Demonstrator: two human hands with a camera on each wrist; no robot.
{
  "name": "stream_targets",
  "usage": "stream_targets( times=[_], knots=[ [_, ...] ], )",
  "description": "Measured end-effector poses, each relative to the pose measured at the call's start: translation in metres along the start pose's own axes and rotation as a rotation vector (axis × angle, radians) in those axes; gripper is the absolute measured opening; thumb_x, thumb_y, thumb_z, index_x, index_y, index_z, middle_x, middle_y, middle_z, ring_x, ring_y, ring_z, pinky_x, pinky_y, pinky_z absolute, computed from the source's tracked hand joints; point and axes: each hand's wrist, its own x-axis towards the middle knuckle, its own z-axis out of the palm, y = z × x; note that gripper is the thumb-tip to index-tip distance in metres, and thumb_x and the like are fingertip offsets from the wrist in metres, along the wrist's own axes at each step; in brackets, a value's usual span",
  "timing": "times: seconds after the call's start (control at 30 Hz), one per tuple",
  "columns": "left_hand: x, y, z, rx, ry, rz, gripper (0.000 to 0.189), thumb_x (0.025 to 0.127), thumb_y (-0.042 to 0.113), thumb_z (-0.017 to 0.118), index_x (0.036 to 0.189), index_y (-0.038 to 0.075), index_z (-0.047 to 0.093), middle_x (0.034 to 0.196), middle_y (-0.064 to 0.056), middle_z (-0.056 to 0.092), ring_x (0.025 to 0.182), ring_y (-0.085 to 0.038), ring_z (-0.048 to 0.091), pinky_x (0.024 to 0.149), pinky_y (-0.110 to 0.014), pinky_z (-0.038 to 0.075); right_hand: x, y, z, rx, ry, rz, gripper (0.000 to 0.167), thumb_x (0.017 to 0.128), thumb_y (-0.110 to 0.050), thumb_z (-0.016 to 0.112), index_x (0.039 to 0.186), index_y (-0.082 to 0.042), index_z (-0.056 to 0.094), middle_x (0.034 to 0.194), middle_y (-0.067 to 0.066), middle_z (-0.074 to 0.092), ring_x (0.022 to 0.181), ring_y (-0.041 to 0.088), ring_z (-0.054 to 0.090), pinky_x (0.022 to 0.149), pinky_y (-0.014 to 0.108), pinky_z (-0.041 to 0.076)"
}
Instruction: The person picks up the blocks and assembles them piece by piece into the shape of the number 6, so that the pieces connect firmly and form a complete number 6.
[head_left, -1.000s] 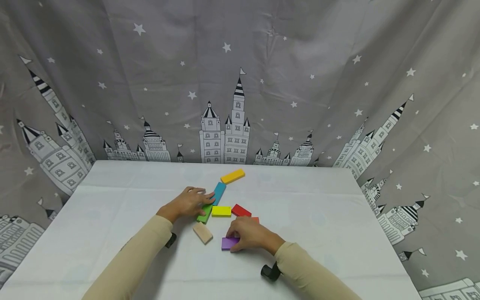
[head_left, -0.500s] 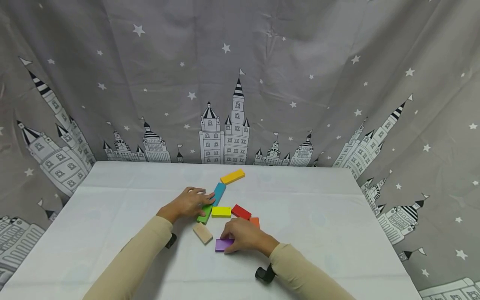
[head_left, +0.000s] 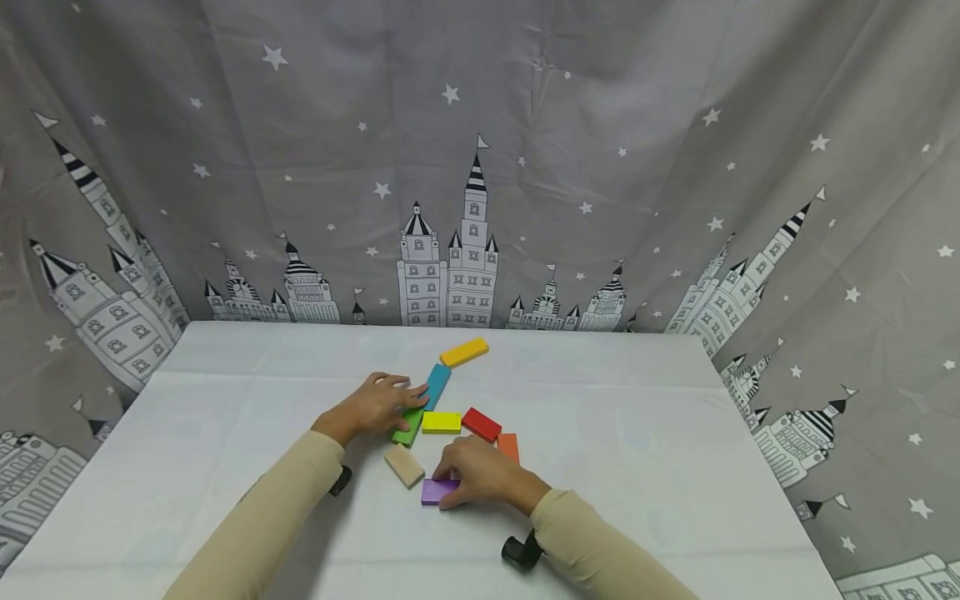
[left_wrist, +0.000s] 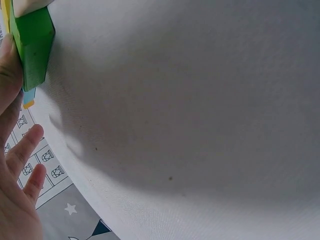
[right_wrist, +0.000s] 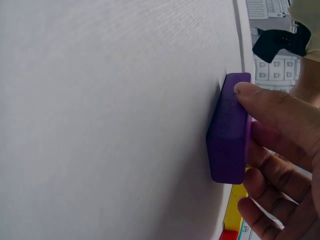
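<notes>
My right hand [head_left: 483, 473] pinches a purple rectangular block [head_left: 438, 492] between thumb and fingers, low over the white table. In the right wrist view the thumb lies along the long side of the purple block [right_wrist: 229, 135]. Up and to the left, my left hand [head_left: 375, 406] rests on a green block [head_left: 407, 427], its fingertips near a blue block [head_left: 437, 385]. Its other fingers reach out loosely in the left wrist view, beside the green block [left_wrist: 36, 45]. A plain wooden block [head_left: 405, 465] lies just left of the purple one.
A yellow block [head_left: 441, 422] meets the green block's right side. Red [head_left: 482, 425] and orange [head_left: 507, 447] blocks follow to its right, and an orange-yellow block [head_left: 464, 352] lies beyond the blue one. Behind the white table [head_left: 637, 433] hangs a grey castle-print curtain [head_left: 600, 125].
My right hand has moved left with the purple block, closer to the wooden block, uncovering more of the orange block. The left hand has stayed in place on the green block.
</notes>
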Motion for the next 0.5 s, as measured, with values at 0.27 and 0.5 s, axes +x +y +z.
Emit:
stream_targets(
  times=[0.27,0.5],
  knots=[
    [-0.0010,0.0006,-0.0011,-0.008,0.004,0.003,0.062,0.085,0.035,0.070,0.141,0.016,0.050,0.149,-0.003,0.043,0.136,-0.036,0.036,0.110,-0.059,0.023,0.0039,-0.0046,0.0018,-0.018,-0.003,0.015,0.036,0.077,-0.039,0.081,0.107,-0.021,0.075,0.081,-0.016,0.061,0.075,-0.001,0.049,0.071,0.012,0.039],
    [-0.0012,-0.0009,-0.0011,-0.001,0.021,0.019,0.062,0.085,0.036,0.070,0.140,0.016,0.051,0.148,-0.003,0.044,0.135,-0.036,0.037,0.109,-0.059,0.024,0.0048,-0.0066,0.0004,-0.015,0.005,0.016,0.036,0.077,-0.039,0.081,0.107,-0.020,0.075,0.080,-0.016,0.060,0.075,-0.001,0.048,0.070,0.013,0.039]
  ],
)
